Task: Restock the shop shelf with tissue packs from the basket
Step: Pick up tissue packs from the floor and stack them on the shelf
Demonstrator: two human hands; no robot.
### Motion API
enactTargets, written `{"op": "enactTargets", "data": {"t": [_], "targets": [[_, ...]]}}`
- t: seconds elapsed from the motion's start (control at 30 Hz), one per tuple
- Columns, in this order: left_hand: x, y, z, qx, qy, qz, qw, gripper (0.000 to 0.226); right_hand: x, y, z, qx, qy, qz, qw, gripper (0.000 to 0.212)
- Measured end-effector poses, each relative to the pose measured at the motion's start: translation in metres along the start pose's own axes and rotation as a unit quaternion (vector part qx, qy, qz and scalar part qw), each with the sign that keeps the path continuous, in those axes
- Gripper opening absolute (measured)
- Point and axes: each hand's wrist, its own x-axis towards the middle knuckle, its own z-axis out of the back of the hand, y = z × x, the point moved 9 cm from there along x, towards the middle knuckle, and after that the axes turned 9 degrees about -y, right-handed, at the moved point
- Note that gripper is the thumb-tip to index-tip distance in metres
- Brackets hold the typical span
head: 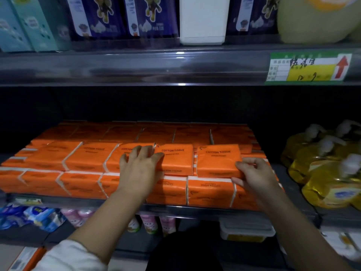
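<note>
Both bare forearms reach forward, a white sleeve (68,257) bunched at the left elbow. The left hand (139,169) lies palm down, fingers spread and straight. The right hand (254,176) curls its fingers, pinching a pack (218,161) by its corner.

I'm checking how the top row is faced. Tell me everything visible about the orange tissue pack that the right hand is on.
The orange tissue pack is a flat, soft rectangle in plastic-looking film, with COTTON TISSUE printed in dark letters on its top face. It lies label up on the stacked packs at the right end of the top front row, slightly askew. The right hand pinches its near right corner.
</note>
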Motion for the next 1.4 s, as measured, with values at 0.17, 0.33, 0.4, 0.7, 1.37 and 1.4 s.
{"op": "enactTargets", "data": {"t": [0.17,0.33,0.4,0.7,1.37,1.4], "targets": [[-0.001,0.008,-0.014,-0.053,0.046,0.026,0.997,0.057,-0.001,0.016,-0.006,-0.224,-0.027,0.18,0.957,0.049],[0.0,0.009,-0.016,-0.064,0.044,0.026,0.997,0.058,-0.003,0.022,-0.01,-0.305,-0.03,0.237,0.922,0.069],[0.001,0.01,-0.017,-0.076,0.043,0.032,0.996,0.059,-0.004,0.021,-0.011,-0.305,-0.03,0.237,0.922,0.068],[0.001,0.011,-0.019,-0.084,0.049,0.018,0.995,0.061,-0.013,0.023,-0.011,-0.307,-0.028,0.239,0.921,0.072],[-0.194,0.254,-0.003,0.044,0.105,0.139,0.984,0.026,-0.213,0.005,-0.23,-0.302,0.289,0.477,0.773,0.034],[-0.21,0.269,-0.004,0.056,0.112,0.159,0.979,0.027,-0.224,-0.01,-0.247,-0.319,0.315,0.479,0.755,0.032]]}}
